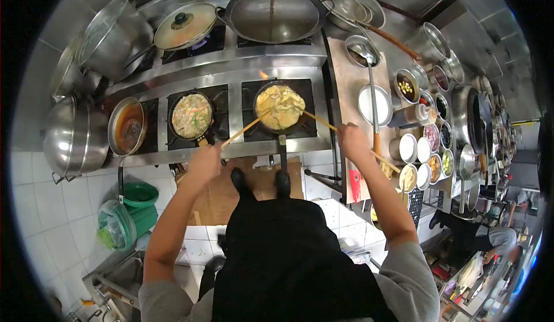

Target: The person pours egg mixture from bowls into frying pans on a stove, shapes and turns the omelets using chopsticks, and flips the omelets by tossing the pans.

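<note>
My left hand [205,163] is closed around a long wooden cooking chopstick [245,129], its tip in the yellow food of the right-hand frying pan. My right hand [353,142] grips another long wooden chopstick [321,121], which reaches into that food from the right. The egg-like yellow food [279,106] covers most of the black frying pan [282,149], whose handle points toward me. On the burner to its left, a second frying pan [202,140] holds a pale, flat pancake-like food [191,116] with green and orange bits.
A pan of brown liquid [128,127] stands at the left. Behind are a lidded pan [186,26] and a wide wok [274,16]. A long-handled ladle [374,105] lies on the right counter beside several ingredient bowls and a sauce bottle [416,114]. Another person [485,235] stands far right.
</note>
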{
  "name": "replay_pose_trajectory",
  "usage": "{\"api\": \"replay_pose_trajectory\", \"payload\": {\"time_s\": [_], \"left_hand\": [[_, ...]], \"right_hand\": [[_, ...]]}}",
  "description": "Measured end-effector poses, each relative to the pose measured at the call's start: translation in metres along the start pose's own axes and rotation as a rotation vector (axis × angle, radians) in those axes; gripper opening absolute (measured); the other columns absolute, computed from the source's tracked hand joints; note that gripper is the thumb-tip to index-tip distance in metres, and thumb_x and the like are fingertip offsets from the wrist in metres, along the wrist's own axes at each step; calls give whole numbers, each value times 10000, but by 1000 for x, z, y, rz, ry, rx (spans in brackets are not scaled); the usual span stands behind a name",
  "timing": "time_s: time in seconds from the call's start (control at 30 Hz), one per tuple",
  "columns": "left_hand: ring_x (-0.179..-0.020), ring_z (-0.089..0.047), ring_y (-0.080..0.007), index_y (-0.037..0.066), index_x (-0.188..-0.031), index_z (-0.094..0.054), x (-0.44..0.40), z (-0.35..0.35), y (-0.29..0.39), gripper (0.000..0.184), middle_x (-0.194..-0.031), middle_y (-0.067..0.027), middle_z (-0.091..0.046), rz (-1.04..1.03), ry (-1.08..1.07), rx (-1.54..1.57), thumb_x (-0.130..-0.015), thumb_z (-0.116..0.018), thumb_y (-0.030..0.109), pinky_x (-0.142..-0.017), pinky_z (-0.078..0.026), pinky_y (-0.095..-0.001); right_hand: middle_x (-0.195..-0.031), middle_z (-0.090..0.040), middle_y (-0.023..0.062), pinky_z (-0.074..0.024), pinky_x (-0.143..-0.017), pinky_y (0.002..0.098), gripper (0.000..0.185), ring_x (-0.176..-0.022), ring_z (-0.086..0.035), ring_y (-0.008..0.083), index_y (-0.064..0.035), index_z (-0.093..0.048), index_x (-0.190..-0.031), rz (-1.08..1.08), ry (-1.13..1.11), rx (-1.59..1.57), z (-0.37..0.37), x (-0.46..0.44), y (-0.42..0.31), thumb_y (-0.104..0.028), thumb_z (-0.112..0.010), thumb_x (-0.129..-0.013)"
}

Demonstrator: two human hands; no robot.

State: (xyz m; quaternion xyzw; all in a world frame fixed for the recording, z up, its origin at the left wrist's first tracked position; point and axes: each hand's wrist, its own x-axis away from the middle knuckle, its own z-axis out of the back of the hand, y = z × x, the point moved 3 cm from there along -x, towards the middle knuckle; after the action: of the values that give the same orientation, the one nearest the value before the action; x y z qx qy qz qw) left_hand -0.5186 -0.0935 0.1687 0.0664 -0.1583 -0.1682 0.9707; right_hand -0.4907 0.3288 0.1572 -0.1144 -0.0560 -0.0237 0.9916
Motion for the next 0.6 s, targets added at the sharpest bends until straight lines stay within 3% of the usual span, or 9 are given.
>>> {"api": "replay_pose_trajectory", "payload": {"time_s": [0.13,0.3,0.4,0.53,0.6], "left_hand": [[-813,-677,-403,18,-1021,-659,13,12,-5,206,-868,-228,-671,24,-79,-19,-880,-561,132,-711,-537,-505],[-820,-670,-421,7,-974,-656,20,36,-8,188,-856,-235,-664,15,-23,-2,-873,-557,130,-724,-527,-529],[-820,-662,-445,-2,-944,-653,19,42,-3,202,-840,-254,-662,8,30,14,-904,-515,141,-727,-520,-552],[-864,-666,-413,11,-974,-652,3,21,-7,180,-900,-229,-666,68,-34,-40,-870,-551,119,-759,-525,-523],[-886,-666,-400,16,-985,-652,5,24,-11,180,-939,-218,-667,99,-65,-35,-862,-559,110,-774,-527,-508]], "right_hand": [[-858,-658,210,-562,-692,501,168,-784,-680,403,-37,-672,-882,192,-26,2,-33,-21,-35,-162,-559,-888],[-855,-659,205,-546,-681,507,165,-789,-663,398,-50,-672,-868,-46,-92,101,-20,-32,-4,-173,-563,-887],[-846,-663,208,-550,-673,500,169,-782,-668,390,-52,-675,-878,156,6,35,-21,-37,-27,-183,-568,-888],[-817,-670,193,-559,-690,480,178,-770,-676,377,-65,-685,-860,108,-24,103,-60,-68,-49,-202,-574,-887],[-833,-682,192,-557,-693,486,184,-776,-678,374,-67,-682,-843,91,-38,128,-59,-71,-23,-211,-575,-887]]}}
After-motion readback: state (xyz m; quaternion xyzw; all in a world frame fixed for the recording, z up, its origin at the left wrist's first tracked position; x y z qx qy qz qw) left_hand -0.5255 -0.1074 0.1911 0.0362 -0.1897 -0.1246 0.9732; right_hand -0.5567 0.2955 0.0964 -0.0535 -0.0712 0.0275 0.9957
